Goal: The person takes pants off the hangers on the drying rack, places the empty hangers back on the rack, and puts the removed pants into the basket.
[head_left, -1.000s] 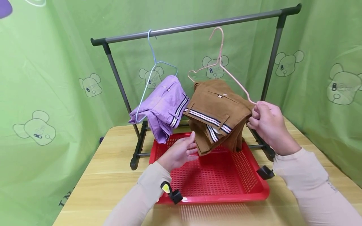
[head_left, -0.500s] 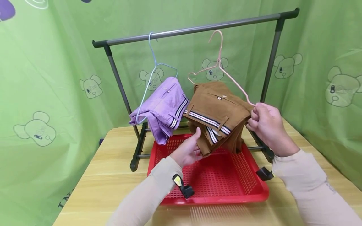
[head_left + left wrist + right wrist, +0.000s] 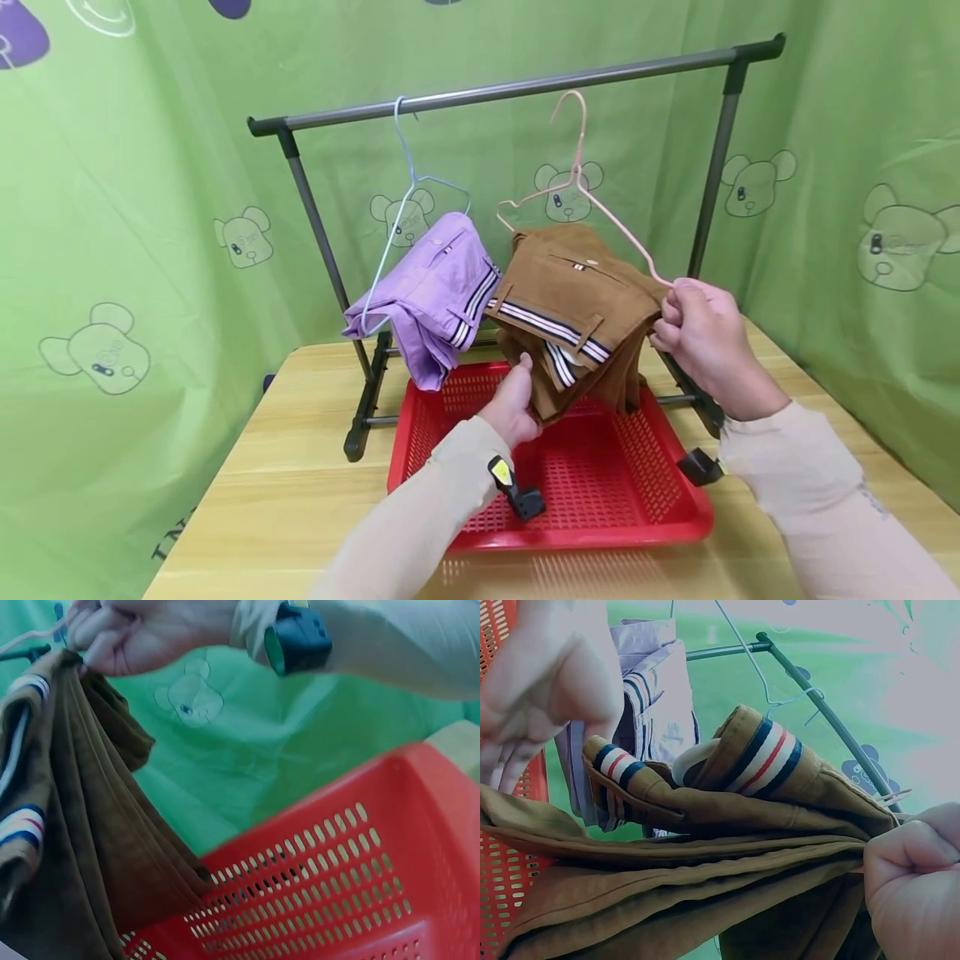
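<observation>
In the head view, brown trousers (image 3: 581,287) with a striped waistband hang folded over a pink clothes hanger (image 3: 618,223). Its hook appears just below the rack's bar. My right hand (image 3: 701,346) pinches the hanger's right end together with the edge of the trousers; the left wrist view also shows this right hand (image 3: 142,634) gripping the brown cloth. My left hand (image 3: 513,404) reaches under the trousers' lower left folds, thumb up, its fingers partly hidden by cloth. In the right wrist view the left hand (image 3: 551,682) has loosely extended fingers beside the fabric.
Lavender trousers (image 3: 435,287) hang on a light blue hanger (image 3: 405,158) hooked over the grey rack's bar (image 3: 510,88), to the left. Below the brown trousers stands a red perforated basket (image 3: 585,537) on the wooden table (image 3: 277,467). A green curtain (image 3: 187,150) surrounds the table.
My left hand has moved rightward from beside the brown trousers to under their lower folds. The right hand keeps its grip almost in place. The whole view has shifted slightly.
</observation>
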### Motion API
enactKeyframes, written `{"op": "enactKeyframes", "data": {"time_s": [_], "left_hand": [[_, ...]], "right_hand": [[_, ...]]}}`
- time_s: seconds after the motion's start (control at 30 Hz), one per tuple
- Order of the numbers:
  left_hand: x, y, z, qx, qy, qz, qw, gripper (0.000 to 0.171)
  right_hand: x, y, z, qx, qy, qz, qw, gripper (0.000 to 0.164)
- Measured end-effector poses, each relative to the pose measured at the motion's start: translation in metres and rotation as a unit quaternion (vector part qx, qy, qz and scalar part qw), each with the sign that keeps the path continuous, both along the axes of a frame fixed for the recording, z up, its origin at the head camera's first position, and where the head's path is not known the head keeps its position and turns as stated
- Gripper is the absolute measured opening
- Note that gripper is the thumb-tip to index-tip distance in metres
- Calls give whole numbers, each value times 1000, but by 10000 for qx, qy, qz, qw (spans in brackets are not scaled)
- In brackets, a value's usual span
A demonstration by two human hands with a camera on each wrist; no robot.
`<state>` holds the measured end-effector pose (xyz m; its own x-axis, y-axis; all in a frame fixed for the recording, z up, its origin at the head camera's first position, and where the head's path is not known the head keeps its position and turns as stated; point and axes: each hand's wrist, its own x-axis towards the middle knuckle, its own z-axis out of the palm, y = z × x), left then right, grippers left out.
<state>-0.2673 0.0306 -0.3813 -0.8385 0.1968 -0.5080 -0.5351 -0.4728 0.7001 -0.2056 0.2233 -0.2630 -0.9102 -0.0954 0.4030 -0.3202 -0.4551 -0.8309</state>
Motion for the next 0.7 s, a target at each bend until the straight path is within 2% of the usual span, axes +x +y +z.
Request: {"op": "enactKeyframes", "data": {"time_s": [0.17,0.33,0.4,0.47,0.6,0.7], "left_hand": [[8,6,9,-391,43,-150,9991,59],[10,7,7,-829,2,-252,9962,78],[9,8,4,-807,-32,-361,9961,87],[8,8,0,-629,-77,-427,9971,94],[5,12,-5,199,-54,-435,9988,96],[5,17,-4,803,32,-317,9963,98]], "right_hand": [[1,1,1,34,-34,-13,10000,38],[1,1,1,107,56,-40,9999,37],[1,1,1,123,84,-42,9999,37],[2,0,2,121,84,-33,9999,37],[4,-1,3,104,91,-21,9999,37],[5,-1,5,92,142,-17,9999,37]]}}
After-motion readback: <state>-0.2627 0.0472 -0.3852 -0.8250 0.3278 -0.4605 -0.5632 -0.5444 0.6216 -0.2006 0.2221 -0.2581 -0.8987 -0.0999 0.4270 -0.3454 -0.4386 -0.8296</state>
